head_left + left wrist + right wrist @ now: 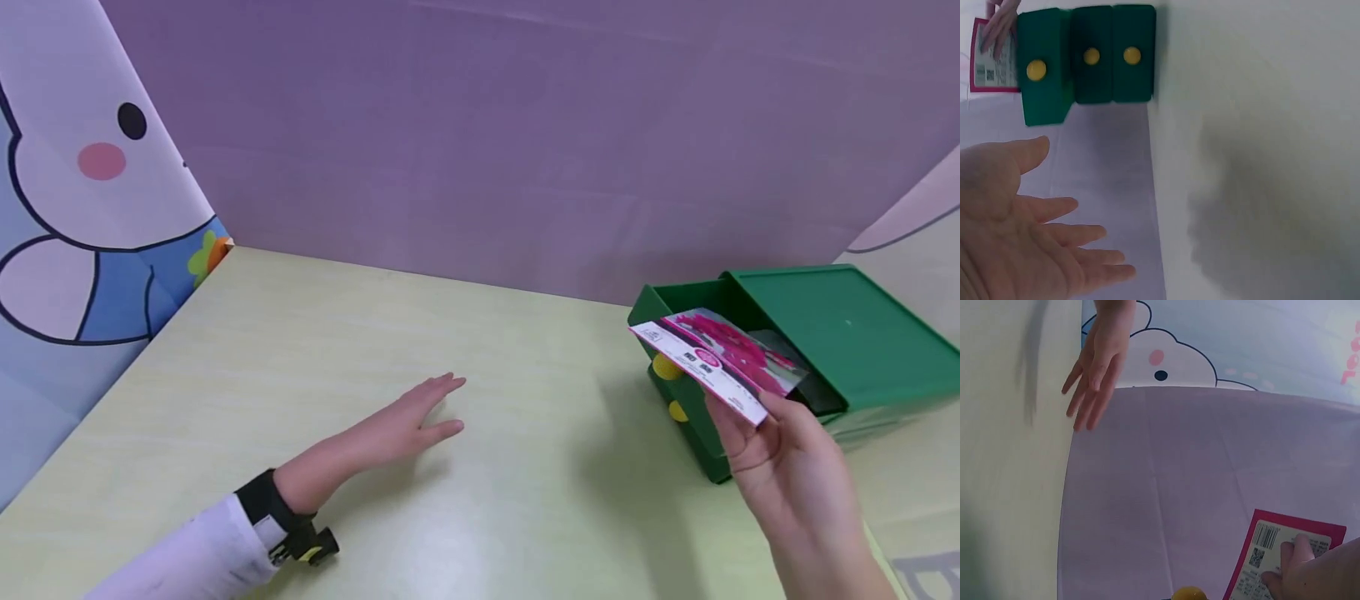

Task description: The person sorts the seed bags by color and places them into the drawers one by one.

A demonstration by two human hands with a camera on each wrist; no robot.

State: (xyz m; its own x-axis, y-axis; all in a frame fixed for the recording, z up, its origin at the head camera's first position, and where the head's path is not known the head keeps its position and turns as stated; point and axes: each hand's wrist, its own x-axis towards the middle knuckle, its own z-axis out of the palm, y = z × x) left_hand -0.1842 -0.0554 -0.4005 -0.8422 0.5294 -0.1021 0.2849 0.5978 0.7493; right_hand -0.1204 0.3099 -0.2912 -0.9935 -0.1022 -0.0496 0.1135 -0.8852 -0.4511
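Note:
My right hand (795, 467) pinches a flat packet (731, 346) with a pink flower picture and a white printed strip. In the right wrist view its back shows a barcode, a QR code and a pink border. The packet is held over the pulled-out top drawer (651, 304) of a green drawer box (840, 325). Inside that drawer lies something dark and greyish, mostly hidden by the packet. Out over the table, my left hand (397, 429) hangs with its fingers straight and spread, holding nothing.
The drawer box has yellow round knobs (1132, 55) and stands at the table's right side; its two lower drawers are closed. A purple wall covering (480, 150) rises behind the pale table (517, 400). A cartoon-printed panel (60, 192) borders the left.

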